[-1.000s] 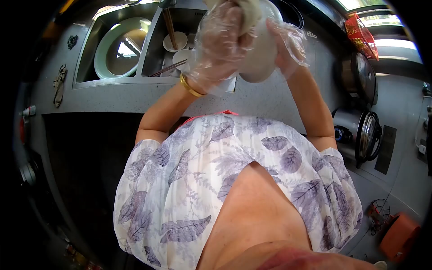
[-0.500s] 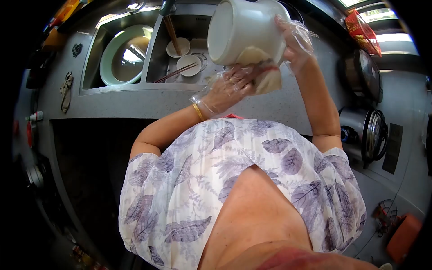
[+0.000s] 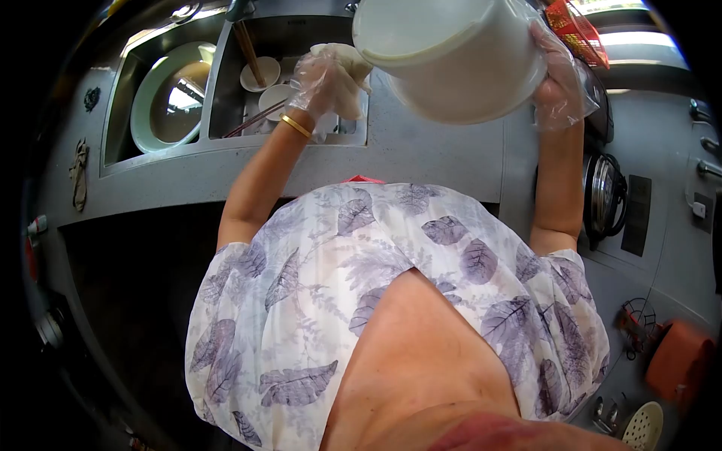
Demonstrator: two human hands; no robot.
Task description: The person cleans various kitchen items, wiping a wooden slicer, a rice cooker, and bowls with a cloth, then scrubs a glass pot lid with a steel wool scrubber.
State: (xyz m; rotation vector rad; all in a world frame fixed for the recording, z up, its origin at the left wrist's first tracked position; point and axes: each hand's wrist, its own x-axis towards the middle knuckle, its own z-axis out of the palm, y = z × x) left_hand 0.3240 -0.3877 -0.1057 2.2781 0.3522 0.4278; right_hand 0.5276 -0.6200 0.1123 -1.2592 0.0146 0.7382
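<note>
My right hand (image 3: 558,75), in a clear plastic glove, grips the side of a large white round pot (image 3: 466,83). The pot is tilted on its side in the air above the counter. My left hand (image 3: 316,79), also gloved and wearing a gold bangle at the wrist, is closed on a pale cloth (image 3: 350,71) just left of the pot. The cloth hangs bunched over the right sink basin (image 3: 342,134), apart from the pot. Behind that hand, a white bowl (image 3: 253,75) and a second bowl (image 3: 274,98) lie in the basin with chopsticks (image 3: 250,52).
A big pale basin of cloudy water (image 3: 147,124) fills the left sink. A wrung cloth (image 3: 80,177) lies on the counter at far left. To the right are a red basket (image 3: 575,34), a cooker (image 3: 604,195) and an orange bin (image 3: 681,361).
My left hand has come off the pot with the cloth and moved left over the sink. My right hand has shifted the pot to the right and turned it. The view has shifted slightly.
</note>
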